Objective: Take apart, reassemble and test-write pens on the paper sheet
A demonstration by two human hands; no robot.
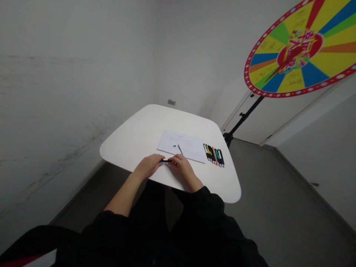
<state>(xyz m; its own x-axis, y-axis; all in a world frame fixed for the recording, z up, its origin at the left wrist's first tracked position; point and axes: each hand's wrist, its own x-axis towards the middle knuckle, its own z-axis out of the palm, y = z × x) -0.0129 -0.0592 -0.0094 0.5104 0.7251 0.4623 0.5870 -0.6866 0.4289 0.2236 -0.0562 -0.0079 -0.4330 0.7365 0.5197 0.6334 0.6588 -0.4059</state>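
Note:
Close to the table's front edge, my left hand (149,165) and my right hand (181,165) face each other. Between them lies a dark, slim pen (166,161) with a blue part at its left end. The fingers of each hand are closed on one end of it, which hides those ends. Just beyond the hands is a stack of white paper (168,139) with faint writing. A thin dark stick, perhaps a refill (180,149), rests on the paper, its near end by my right hand. To its left is a small dark piece (174,146), too small to name.
Several pens and markers (214,155) lie in a row right of the paper. Everything rests on a white table (133,135) with rounded corners. A colourful prize wheel (300,48) on a black stand (247,114) rises behind on the right. Walls are at left and behind.

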